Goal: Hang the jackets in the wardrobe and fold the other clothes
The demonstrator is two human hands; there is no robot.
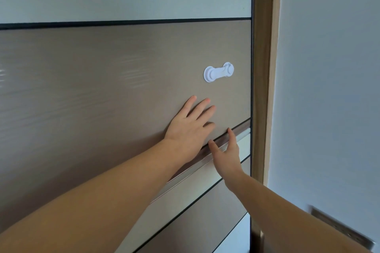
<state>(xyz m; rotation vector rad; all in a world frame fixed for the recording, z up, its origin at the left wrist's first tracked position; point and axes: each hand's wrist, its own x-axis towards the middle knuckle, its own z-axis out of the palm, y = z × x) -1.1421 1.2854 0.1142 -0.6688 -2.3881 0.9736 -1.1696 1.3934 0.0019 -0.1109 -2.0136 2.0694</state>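
Both hands are on the sliding wardrobe door, which fills the view with its brown middle panel, and no jacket or other clothing is in sight, so the garments must lie somewhere outside the frame. The left hand lies flat on the brown panel with its fingers straight and spread, gripping nothing. Just to its right, the right hand reaches the metal rail below that panel with relaxed, extended fingers, its fingertips touching the rail and nothing held. The step in hand looks like sliding the door along to open or close the wardrobe. To do it well, push with the whole left palm, not the fingertips, and keep the force parallel to the track so the door does not rack or jam. The right fingers should hook the rail's edge and stay out of the gap at the wooden frame on the right. The white child lock above the hands hangs unfastened from the door and needs no attention.
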